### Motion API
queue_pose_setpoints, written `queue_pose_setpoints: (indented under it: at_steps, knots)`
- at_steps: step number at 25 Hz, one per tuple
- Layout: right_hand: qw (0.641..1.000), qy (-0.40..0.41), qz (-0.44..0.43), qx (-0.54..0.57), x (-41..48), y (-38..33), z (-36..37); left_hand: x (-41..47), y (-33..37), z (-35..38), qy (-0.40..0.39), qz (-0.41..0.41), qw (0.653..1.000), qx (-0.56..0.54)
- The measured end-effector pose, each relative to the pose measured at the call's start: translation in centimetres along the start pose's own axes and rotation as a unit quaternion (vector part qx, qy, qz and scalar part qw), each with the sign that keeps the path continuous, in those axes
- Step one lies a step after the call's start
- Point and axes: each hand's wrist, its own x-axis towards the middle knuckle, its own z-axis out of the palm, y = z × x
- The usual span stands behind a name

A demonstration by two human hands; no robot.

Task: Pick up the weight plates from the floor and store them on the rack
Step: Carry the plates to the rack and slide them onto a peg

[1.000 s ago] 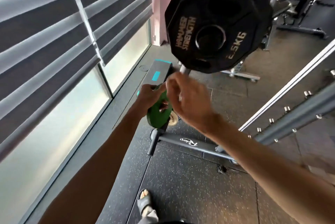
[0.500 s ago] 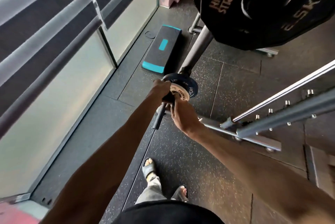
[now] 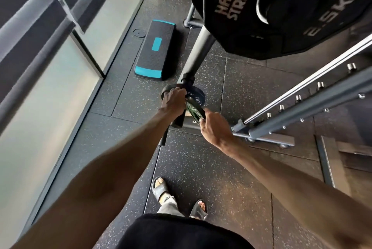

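A small green weight plate (image 3: 194, 112) is tilted on edge low on the rack, pinched at its lower rim by my right hand (image 3: 213, 126). Behind it sits a small blue-rimmed plate (image 3: 198, 97) on the rack's low peg. My left hand (image 3: 173, 101) curls over the left rim of that stored plate. The rack's grey upright post (image 3: 198, 55) rises from there to a large black 2.5 kg plate (image 3: 281, 11) hanging close to the camera at the top.
A black and teal step platform (image 3: 156, 50) lies on the floor beyond the rack. A grey frame with bolts (image 3: 302, 107) slants across the right. The rack's base bar (image 3: 267, 138) lies on the floor. Windows with blinds line the left. My sandalled feet (image 3: 161, 188) stand below.
The view has tipped further down. My right hand has drawn back to the green plate's lower edge, and the plate now stands tilted in front of the blue-rimmed one.
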Motion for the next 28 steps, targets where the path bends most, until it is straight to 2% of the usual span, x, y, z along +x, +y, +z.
queue_pose_setpoints:
  at_steps: [2,6,10,16,21,25,28]
  knots:
    - [1.0,-0.011,0.008,-0.006,-0.3,1.0,-0.2,0.0,-0.5,1.4,-0.043,0.037,0.995,0.086]
    - [0.999,-0.02,0.038,-0.012,-0.6,2.3,-0.2,0.9,-0.9,2.1,-0.039,0.113,0.977,0.178]
    - [0.998,-0.039,0.046,-0.012,-1.2,3.2,0.0,1.0,-1.9,1.1,-0.072,0.145,0.977,0.139]
    - [0.994,-0.078,0.06,-0.056,-0.3,2.8,0.2,-3.1,-3.9,0.2,-0.188,0.169,0.961,0.108]
    - [0.983,-0.183,-0.01,-0.026,1.5,1.2,0.2,-7.7,-7.0,1.7,-0.254,0.111,0.955,0.106]
    - [0.967,-0.248,-0.057,-0.012,2.9,-1.1,1.6,-10.9,-11.2,3.2,-0.24,0.038,0.966,0.086]
    - [0.969,-0.237,-0.072,0.007,4.1,-2.5,3.3,-12.0,-12.0,3.0,-0.215,0.04,0.973,0.069]
